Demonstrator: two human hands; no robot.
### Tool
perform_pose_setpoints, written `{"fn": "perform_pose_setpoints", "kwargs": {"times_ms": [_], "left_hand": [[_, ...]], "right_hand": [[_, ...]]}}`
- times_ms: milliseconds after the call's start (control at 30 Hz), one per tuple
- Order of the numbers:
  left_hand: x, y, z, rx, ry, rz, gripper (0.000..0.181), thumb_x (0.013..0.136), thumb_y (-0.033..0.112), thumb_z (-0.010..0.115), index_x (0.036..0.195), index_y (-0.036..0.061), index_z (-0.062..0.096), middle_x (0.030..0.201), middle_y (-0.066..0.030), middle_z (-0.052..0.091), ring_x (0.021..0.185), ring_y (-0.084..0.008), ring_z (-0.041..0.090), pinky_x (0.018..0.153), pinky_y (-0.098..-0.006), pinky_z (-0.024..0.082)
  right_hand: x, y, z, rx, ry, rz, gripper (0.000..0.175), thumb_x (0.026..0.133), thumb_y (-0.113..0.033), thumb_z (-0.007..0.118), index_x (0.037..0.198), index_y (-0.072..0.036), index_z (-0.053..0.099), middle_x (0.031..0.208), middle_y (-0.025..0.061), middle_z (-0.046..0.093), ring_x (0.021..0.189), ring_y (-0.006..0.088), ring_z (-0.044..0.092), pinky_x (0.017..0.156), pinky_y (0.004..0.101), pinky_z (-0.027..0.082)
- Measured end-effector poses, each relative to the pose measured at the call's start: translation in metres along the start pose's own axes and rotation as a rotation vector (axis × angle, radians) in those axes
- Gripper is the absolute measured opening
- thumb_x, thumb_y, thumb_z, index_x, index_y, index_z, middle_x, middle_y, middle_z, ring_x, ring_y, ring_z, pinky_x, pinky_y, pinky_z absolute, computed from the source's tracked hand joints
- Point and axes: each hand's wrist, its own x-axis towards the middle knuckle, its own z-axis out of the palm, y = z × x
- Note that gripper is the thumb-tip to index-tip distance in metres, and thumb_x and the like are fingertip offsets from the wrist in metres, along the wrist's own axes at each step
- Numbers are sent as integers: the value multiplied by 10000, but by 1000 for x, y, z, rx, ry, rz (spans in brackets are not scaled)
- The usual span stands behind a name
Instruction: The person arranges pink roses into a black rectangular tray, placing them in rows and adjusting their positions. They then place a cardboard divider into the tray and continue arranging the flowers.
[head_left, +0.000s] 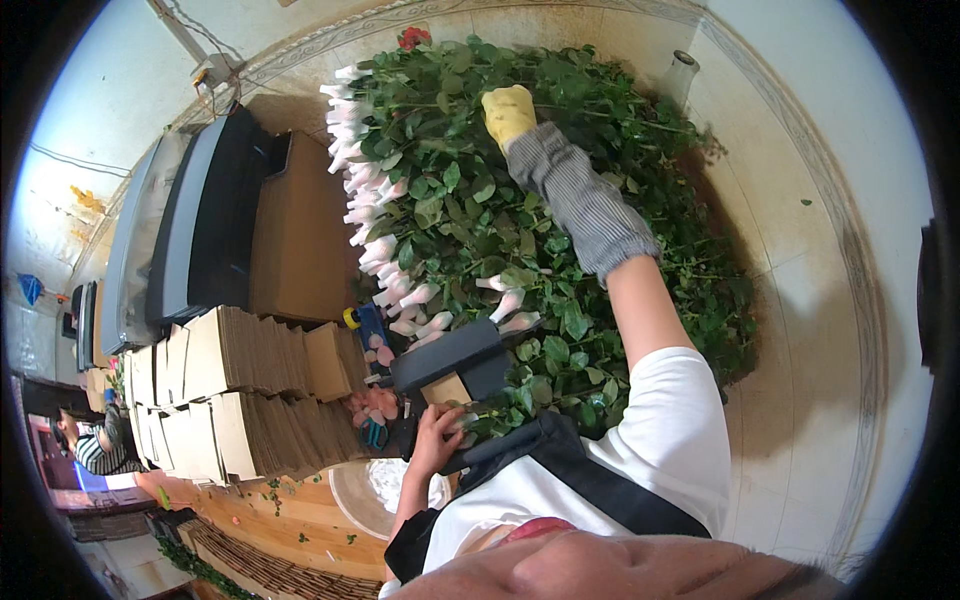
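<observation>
A broad pile of leafy cut roses (457, 202) lies before me, stems to the right. Most heads at its left edge wear white net sleeves (379, 251). My right hand (510, 114), in a yellow glove with a grey ribbed cuff, is closed on a rose stem at the far part of the pile; its palm side is hidden. Close to my body, my bare left hand (436, 441) curls its fingers around a pale sleeved rose head (466, 421), partly covered by the fingers. Just beyond it stands a dark grey angled board (448, 358) with a brown cardboard piece (445, 390).
Teal-handled scissors (373, 433), pink petals (373, 403) and a blue tape dispenser (369, 324) lie left. Cardboard stacks (262, 367) and large boxes (225, 202) stand farther left. A tub (349, 495) holds white nets. A glass vase (679, 79) stands far right. Another person (101, 450) is at left.
</observation>
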Motion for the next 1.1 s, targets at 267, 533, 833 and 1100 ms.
{"fn": "perform_pose_setpoints", "kwargs": {"times_ms": [267,533,833,1100], "left_hand": [[9,-2,2,14,-10,99,401,749,-29,691,1143,47,675,1135,-140,582,1090,-353,552,951,-403,474],[5,14,-1,286,-6,268,360,828,75,693,1180,7,662,1137,-178,654,1063,-388,594,926,-464,480],[25,43,-18,836,-18,560,274,813,241,732,1023,75,673,1232,-165,539,1153,-371,520,1003,-489,402],[13,1,-8,298,8,232,375,721,57,747,1085,21,664,1299,-191,489,1206,-395,486,1028,-453,426]], "right_hand": [[-209,30,-104,348,146,-647,215,803,-45,634,947,-163,741,650,87,608,638,309,587,741,399,498],[-420,8,-54,535,-510,-360,307,884,-59,598,1147,-158,722,704,91,627,712,297,641,674,437,495],[-467,-15,-48,251,-72,-209,155,836,-102,594,684,-125,614,672,59,595,680,245,594,847,386,472],[-499,-24,-24,592,130,-67,86,829,-69,598,820,-64,683,755,90,644,817,285,616,1010,442,436]]}}
